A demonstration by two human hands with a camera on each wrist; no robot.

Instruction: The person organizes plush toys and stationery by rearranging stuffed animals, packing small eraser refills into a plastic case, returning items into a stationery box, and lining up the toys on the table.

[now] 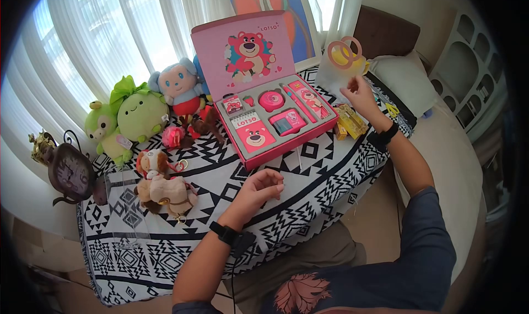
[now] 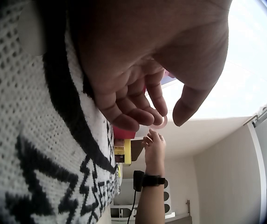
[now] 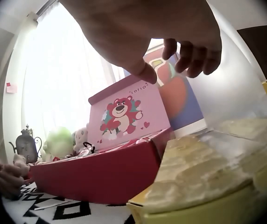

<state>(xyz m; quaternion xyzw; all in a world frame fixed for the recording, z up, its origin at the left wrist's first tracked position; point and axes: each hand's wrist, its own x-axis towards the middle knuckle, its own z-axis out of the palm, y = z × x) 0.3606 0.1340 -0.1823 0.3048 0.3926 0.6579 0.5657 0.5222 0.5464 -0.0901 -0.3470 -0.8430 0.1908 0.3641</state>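
Observation:
My left hand rests on the black-and-white patterned cloth in front of an open pink Lotso gift box. Its fingers are loosely curled and hold nothing. The box lid stands upright and shows a bear picture; the tray holds a notepad, a pen and small pink items. My right hand is raised at the far right of the table, with its fingertips by the lower edge of a clear bag with pink ring handles. A yellow box lies just below that hand.
Plush toys stand left of the box: a green one, a blue-haired doll and a brown dog. A dark clock sits at the table's left corner. A pillow and yellow scissors lie to the right.

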